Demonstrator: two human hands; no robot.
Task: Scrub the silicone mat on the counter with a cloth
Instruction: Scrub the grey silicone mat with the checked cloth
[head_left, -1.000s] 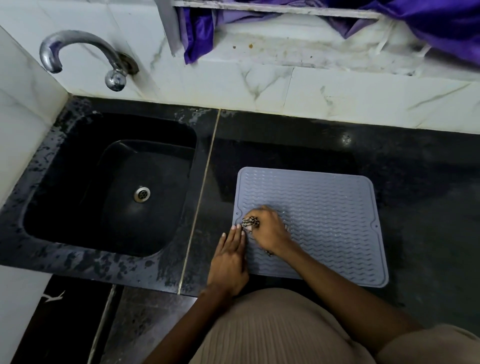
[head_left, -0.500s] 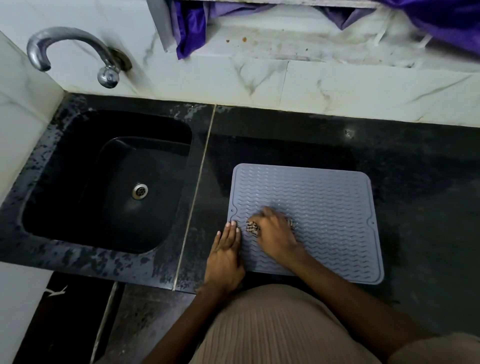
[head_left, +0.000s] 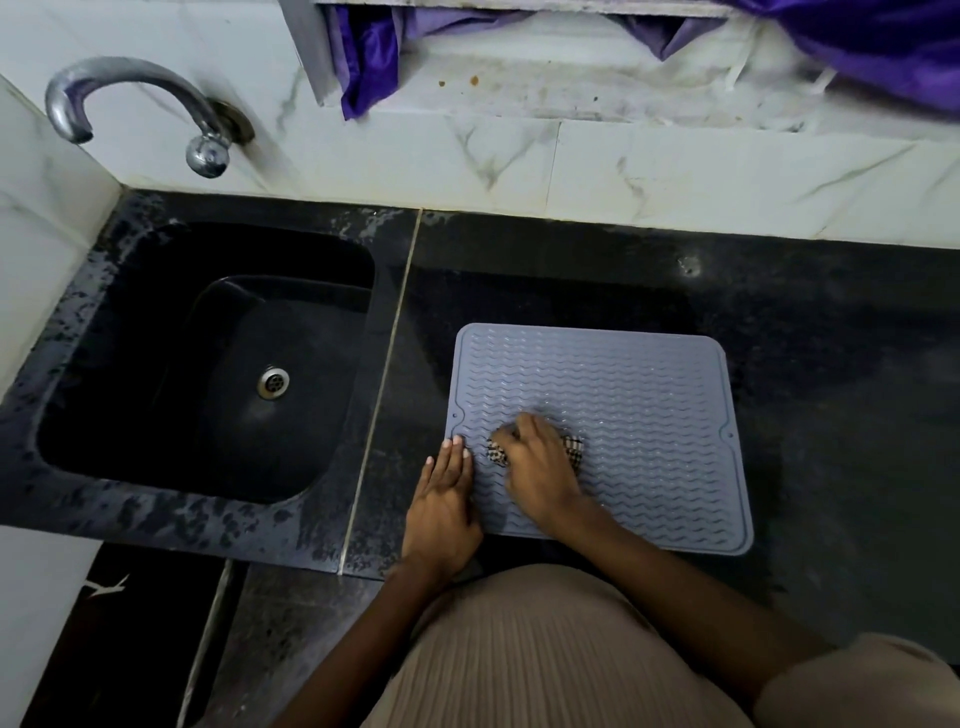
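Where the white marble-veined wall tiles (head_left: 675, 171) end, a black stone counter (head_left: 831, 364) is laid across the whole width of the view, mottled with pale patches near its left end. A black sink (head_left: 156, 447) is set into the left part of the counter, and a round metal drain (head_left: 272, 383) is seen in its floor. Above the sink's far left corner, a curved metal tap (head_left: 130, 88) is fixed to the wall. Purple fabric (head_left: 857, 47) is draped over the ledge at the top of the view.

To the right of the sink, beyond a pale seam in the stone, a grey silicone mat (head_left: 649, 395) with wavy ribs is laid flat on the counter, its near edge close to the counter's front edge. A ribbed beige garment (head_left: 519, 649) is seen at the bottom of the view.

The left hand (head_left: 444, 501) is laid flat, palm down, along the mat's left edge, its fingers straight and pressed together, the fingertips resting on the mat's rim. The right hand (head_left: 537, 467) is placed on the mat's near left part, its fingers curled over a checked cloth (head_left: 573, 447), which is bunched beneath the palm and pressed onto the ribs. Small parts of the cloth are shown at either side of the hand. The two hands are just beside one another.
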